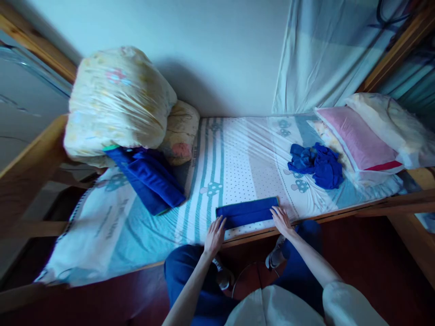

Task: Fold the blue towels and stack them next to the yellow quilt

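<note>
A folded blue cloth (247, 211) lies as a narrow strip on the bed's patterned sheet (238, 167), near the front edge. My left hand (215, 236) rests at the strip's left end, fingers stretched out and flat. My right hand (281, 220) lies at its right end, fingers also spread and pressing down. Neither hand grips anything. A crumpled blue garment (317, 165) sits farther right on the sheet. A stack of folded blue cloths (151, 179) lies to the left, partly under the bedding bundle.
A big bundle of yellowish bedding in plastic (117, 102) stands at the left end with a cushion (180, 131) behind it. Pink and white pillows (360, 138) lie at the right end. The wooden bed frame (380, 206) edges the mattress; my knees are below it.
</note>
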A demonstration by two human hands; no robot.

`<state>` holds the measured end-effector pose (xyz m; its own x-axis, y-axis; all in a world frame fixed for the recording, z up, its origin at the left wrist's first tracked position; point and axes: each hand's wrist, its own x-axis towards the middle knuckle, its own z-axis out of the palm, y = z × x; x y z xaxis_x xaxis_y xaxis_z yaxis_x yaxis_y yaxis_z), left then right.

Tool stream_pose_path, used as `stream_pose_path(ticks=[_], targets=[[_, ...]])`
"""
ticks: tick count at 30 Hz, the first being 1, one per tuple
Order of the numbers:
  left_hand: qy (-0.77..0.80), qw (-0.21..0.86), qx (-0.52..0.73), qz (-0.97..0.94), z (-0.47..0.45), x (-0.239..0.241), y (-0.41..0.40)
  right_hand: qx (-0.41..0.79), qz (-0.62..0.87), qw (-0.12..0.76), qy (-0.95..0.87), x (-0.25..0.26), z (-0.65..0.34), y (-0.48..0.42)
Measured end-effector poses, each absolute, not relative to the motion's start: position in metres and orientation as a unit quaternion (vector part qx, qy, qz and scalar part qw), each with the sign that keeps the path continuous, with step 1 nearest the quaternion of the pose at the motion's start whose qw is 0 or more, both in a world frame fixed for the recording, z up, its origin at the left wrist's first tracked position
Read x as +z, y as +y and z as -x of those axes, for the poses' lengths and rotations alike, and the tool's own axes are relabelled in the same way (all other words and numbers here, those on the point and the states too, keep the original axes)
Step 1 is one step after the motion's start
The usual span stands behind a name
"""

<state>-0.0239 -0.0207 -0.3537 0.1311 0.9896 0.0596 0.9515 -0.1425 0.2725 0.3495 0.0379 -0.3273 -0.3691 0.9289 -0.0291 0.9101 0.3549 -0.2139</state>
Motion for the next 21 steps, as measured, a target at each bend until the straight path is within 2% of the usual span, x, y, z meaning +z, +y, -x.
stream_pose_path(ticks=[3,9,14,21], targets=[[0.604,0.056,0.082,-0.791,0.019,-0.362,-0.024,0.093,0.504,0.036,-0.858,-0.324,-0.347,0.032],[0.601,0.025,0.0,-0.799,0.01,-0.371,-0.014,0.058,0.499,-0.022,-0.864,-0.327,-0.34,0.037],[0.583,-0.009,-0.01,-0.812,0.014,-0.375,-0.009,0.04,0.494,-0.048,-0.867,-0.328,-0.339,0.048],[0.572,0.027,-0.047,-0.818,0.02,-0.378,-0.041,0.009,0.457,-0.053,-0.888,-0.339,-0.359,0.016]])
